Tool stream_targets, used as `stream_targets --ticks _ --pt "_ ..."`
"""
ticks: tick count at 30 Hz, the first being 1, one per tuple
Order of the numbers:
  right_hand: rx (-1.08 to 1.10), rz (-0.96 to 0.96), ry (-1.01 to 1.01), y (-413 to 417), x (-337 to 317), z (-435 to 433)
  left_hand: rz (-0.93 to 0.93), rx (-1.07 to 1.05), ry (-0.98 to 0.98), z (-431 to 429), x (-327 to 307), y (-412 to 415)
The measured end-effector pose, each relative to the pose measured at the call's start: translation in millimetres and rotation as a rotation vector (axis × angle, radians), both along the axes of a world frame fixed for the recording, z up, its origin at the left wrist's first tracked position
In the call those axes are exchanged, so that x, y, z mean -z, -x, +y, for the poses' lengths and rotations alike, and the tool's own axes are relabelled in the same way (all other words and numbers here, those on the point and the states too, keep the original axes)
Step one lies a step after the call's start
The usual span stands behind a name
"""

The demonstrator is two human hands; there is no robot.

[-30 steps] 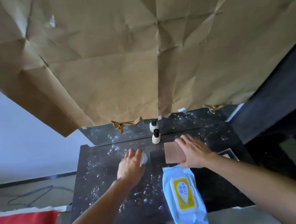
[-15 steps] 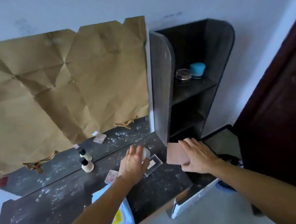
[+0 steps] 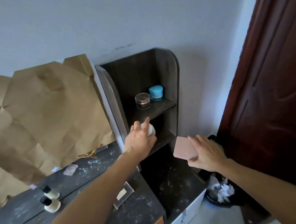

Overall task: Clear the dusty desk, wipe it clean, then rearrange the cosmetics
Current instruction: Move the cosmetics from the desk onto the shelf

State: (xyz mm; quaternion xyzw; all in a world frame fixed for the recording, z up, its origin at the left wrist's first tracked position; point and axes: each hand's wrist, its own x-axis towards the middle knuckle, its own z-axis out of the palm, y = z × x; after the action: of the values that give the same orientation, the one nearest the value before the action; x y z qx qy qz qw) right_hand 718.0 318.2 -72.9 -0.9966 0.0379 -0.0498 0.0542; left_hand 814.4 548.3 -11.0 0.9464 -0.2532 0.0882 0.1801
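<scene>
Dusty desk by dark shelf — left hand gripping white jar, right hand clutching pink compact.

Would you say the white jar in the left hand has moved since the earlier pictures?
Yes. The left hand has carried the white jar off the dusty desk up to the shelf unit.

Brown paper over mirror; dark red door; bin holding crumpled tissue.

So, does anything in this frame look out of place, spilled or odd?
Yes. White dust or powder is scattered across the dark desk top. Creased brown paper covers the mirror behind it, its lower edge torn. Both hands are full: the left hand holds a white jar, the right hand a pink case.
</scene>
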Motion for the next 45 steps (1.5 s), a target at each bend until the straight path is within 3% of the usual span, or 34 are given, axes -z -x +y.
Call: stream_targets --ticks 15,35,37,42,45 --pt "-0.132 -0.063 -0.057 -105 -14 -49 0.063 -0.249 -0.230 -48 -13 -102" --pt "-0.546 0.062 -0.110 -180 26 -93 0.107 -0.663 -0.180 -71 0 -124" --pt "-0.576 0.074 -0.108 -183 29 -91 0.065 -0.680 -0.172 -75 0 -109" --pt "-0.633 0.140 -0.116 -188 43 -73 -0.255 -0.575 -0.041 -64 21 -55" --pt "-0.621 0.202 -0.120 -188 57 -50 -0.201 -0.644 0.024 -43 40 -28"
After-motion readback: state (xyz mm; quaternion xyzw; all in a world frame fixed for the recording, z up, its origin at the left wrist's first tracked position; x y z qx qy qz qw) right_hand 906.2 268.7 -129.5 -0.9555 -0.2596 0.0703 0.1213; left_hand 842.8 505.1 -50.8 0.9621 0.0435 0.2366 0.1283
